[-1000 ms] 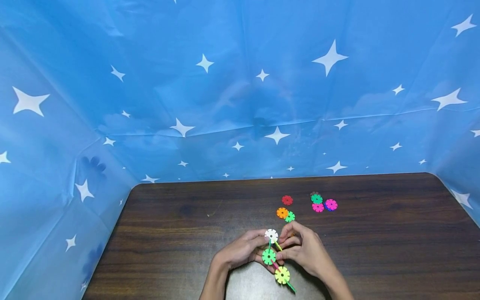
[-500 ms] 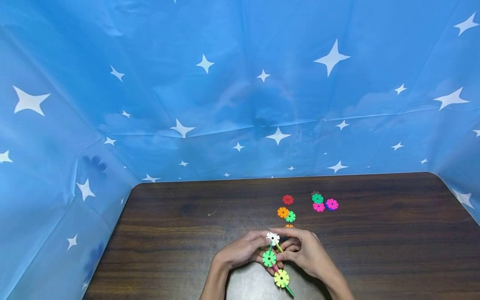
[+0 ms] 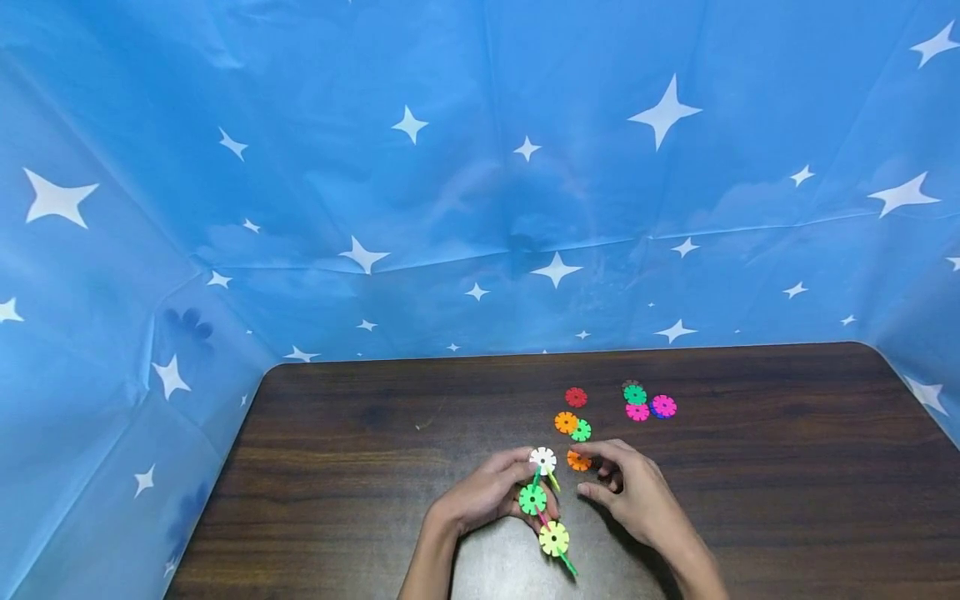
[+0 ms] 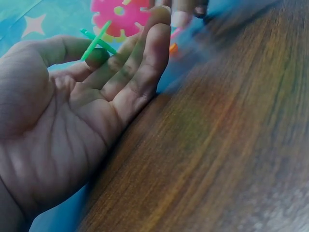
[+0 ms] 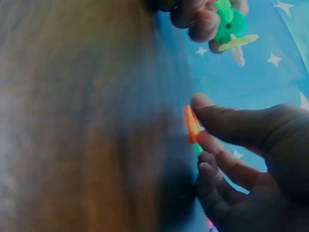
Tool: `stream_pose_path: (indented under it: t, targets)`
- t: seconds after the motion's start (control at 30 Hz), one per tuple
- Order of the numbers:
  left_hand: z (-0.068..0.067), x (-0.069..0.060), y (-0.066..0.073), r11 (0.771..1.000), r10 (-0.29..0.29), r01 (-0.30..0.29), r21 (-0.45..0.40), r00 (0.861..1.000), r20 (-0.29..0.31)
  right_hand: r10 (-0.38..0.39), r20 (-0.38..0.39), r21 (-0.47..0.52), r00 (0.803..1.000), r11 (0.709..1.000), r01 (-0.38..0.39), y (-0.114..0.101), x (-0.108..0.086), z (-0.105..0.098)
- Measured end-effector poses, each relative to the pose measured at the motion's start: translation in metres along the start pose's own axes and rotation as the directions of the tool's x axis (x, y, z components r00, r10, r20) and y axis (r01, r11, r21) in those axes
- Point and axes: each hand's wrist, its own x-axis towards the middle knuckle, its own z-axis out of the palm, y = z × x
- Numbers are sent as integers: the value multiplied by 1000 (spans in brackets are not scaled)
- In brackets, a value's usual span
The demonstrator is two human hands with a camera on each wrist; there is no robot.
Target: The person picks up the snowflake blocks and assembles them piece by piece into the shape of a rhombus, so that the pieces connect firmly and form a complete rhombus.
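Disc chain (image 3: 527,501) in your left hand (image 3: 487,493)
Fingers pinch its white disc (image 3: 543,454); right hand (image 3: 636,493) spread wide by an orange disc (image 3: 577,463), nowhere near the surface (image 3: 337,471)'s far edge.

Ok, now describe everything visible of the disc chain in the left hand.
The disc chain looks like plastic: round, notched discs slotted together. A white disc, a green disc and a yellow disc face the head camera; edge-on green and pink ones link them, and more jut from both ends. It zigzags, gripped by the left hand near the white disc.
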Motion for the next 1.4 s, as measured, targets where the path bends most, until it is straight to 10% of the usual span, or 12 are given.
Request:
stream_pose_path:
  t: [0.33, 1.07, 1.4]
  targets:
    - [0, 0, -1, 999, 24, -23, 36, 1000, -18, 42, -9, -117, 999, 992, -43, 6, -1, 9]
    - [1, 0, -1, 1000, -1, 1, 10, 998, -67, -106, 126, -150, 986, 981, 124, 1, -6, 18]
    - [-2, -3, 2, 995, 86, -92, -38, 986, -146, -103, 220, -145, 970, 980, 137, -13, -10, 39]
